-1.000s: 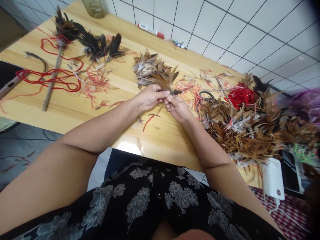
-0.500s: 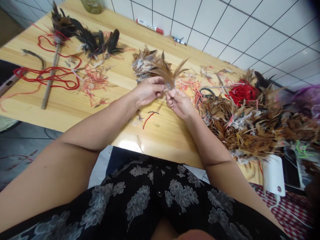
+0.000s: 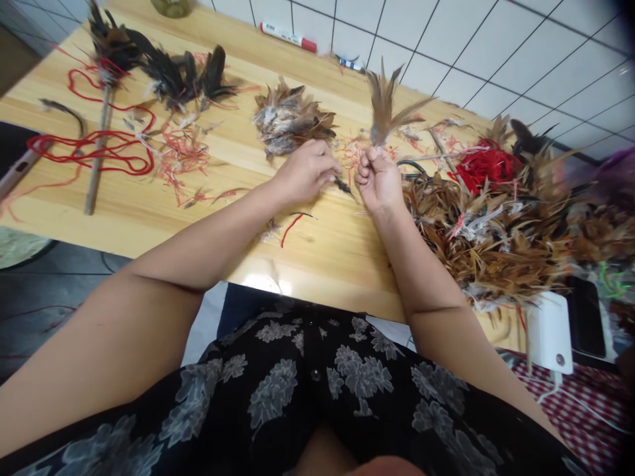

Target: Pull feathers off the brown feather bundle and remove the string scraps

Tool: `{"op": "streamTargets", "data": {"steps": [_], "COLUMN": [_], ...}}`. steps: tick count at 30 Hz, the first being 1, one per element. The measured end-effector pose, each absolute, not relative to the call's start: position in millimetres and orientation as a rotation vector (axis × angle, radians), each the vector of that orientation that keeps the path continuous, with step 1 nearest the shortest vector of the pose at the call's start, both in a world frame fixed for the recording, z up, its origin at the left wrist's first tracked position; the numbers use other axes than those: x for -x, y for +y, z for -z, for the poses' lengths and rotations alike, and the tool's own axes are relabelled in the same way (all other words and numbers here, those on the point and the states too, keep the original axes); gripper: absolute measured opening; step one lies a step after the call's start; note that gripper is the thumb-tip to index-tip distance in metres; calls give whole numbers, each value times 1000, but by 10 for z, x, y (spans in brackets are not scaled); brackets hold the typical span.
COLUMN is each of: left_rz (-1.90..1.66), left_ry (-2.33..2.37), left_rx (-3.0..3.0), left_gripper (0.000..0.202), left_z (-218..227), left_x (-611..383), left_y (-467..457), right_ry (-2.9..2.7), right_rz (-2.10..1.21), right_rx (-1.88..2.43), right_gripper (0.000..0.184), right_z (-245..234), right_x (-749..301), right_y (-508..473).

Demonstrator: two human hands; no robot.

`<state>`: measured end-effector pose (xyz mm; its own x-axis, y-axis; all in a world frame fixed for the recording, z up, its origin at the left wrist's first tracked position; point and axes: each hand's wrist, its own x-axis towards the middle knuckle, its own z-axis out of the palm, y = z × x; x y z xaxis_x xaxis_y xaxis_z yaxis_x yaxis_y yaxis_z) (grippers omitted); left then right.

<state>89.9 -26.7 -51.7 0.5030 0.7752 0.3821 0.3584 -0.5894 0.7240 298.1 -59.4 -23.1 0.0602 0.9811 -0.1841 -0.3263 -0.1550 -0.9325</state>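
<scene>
My right hand (image 3: 378, 180) is closed in a fist around the base of a small bundle of brown feathers (image 3: 385, 104), which stands upright above it. My left hand (image 3: 308, 170) is beside it over the wooden table (image 3: 317, 264), fingers pinched on a small dark feather (image 3: 344, 187). Just beyond my left hand lies a small pile of brown and grey feathers (image 3: 288, 121). A large heap of brown feathers (image 3: 496, 238) lies to the right of my right hand.
Red cord (image 3: 94, 149), a stick (image 3: 96, 158) and dark feathers (image 3: 173, 73) lie at the table's left. A red marker (image 3: 288, 36) rests by the tiled wall. Red yarn (image 3: 486, 165) tops the big heap. A white device (image 3: 548, 334) and a phone (image 3: 588, 317) sit at the right.
My right hand has lifted the brown feather bundle upright and away to the right. My hands have separated, and my left now pinches only a small dark feather.
</scene>
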Motion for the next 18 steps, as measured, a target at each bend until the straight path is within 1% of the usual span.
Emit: {"op": "streamTargets", "data": {"steps": [4, 8, 10, 12, 15, 18], "left_rz": [-772, -671, -723, -859, -1092, -1184], "left_ry": [930, 1019, 1073, 1139, 1178, 1091], "left_rx": [-2399, -2488, -2423, -2261, -1894, -1490], "left_gripper": [16, 15, 16, 16, 15, 18], "left_z": [618, 607, 534, 441, 316, 229], "left_x": [-1051, -1036, -964, -894, -877, -988], "left_y": [-231, -185, -152, -120, -114, -216], "right_ry": [-821, -910, -956, -977, -981, -1006], "right_rz": [-1365, -1291, -1235, -1191, -1165, -1149], "right_rx": [1141, 1157, 1172, 1187, 1216, 1239], "right_gripper": [43, 52, 56, 55, 50, 49], "right_z": [320, 452, 512, 551, 575, 599], "right_x": [-2944, -2904, -2898, -2898, -2886, -2842], "right_y": [-568, -514, -482, -462, -474, -516]}}
